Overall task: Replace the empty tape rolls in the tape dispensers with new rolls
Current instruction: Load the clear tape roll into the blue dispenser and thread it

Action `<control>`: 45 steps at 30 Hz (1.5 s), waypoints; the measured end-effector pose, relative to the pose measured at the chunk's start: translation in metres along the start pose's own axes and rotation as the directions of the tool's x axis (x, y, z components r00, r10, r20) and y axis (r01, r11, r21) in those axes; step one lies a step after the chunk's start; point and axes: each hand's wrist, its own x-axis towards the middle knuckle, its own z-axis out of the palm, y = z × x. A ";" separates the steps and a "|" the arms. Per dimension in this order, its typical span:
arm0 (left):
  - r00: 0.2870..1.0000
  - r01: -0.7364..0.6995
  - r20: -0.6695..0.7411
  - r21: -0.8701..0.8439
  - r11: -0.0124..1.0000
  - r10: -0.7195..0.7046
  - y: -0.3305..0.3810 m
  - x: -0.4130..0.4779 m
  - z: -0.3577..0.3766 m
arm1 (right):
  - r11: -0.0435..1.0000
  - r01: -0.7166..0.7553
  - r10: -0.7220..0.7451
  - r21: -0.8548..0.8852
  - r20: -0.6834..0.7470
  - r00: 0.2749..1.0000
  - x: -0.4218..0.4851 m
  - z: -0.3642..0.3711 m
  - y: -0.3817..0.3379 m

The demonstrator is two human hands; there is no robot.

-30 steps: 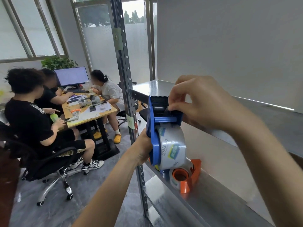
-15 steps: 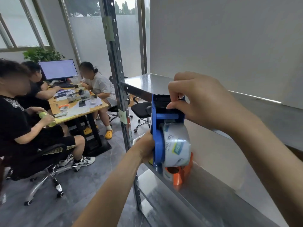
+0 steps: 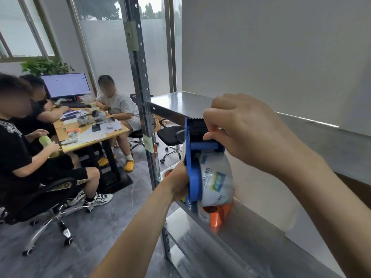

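Both hands meet at centre frame on a blue tape dispenser (image 3: 193,177), held upright above the metal shelf (image 3: 261,237). From the lower left, the left hand (image 3: 177,183) grips the dispenser's far side, its fingers mostly hidden behind the blue frame. From the right, the right hand (image 3: 247,133) pinches the dispenser's top with thumb and forefinger, just below the toothed blade. A clear tape roll (image 3: 217,179) with printed lettering sits on the dispenser's hub. An orange tape dispenser (image 3: 219,215) lies on the shelf directly below.
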 end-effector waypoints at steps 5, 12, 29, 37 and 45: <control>1.000 -0.004 0.021 0.019 1.000 0.004 0.000 0.002 -0.005 | 0.999 -0.015 0.014 -0.031 -0.015 1.000 0.001 -0.001 -0.001; 0.997 0.064 0.029 0.065 0.996 -0.066 -0.013 0.001 0.001 | 0.969 -0.218 0.204 0.114 0.123 0.971 0.021 -0.022 0.015; 0.999 0.039 0.026 -0.008 0.999 -0.038 -0.027 0.018 -0.019 | 0.848 -0.365 0.244 0.383 0.329 0.912 0.001 -0.015 0.007; 0.999 0.025 0.033 -0.015 1.000 -0.025 -0.027 0.020 -0.021 | 0.853 -0.323 0.204 0.409 0.309 0.929 -0.007 -0.010 0.011; 0.995 0.009 0.097 -0.073 0.997 -0.002 -0.016 0.022 -0.020 | 0.930 -0.308 0.227 0.199 0.348 0.910 -0.009 -0.010 0.011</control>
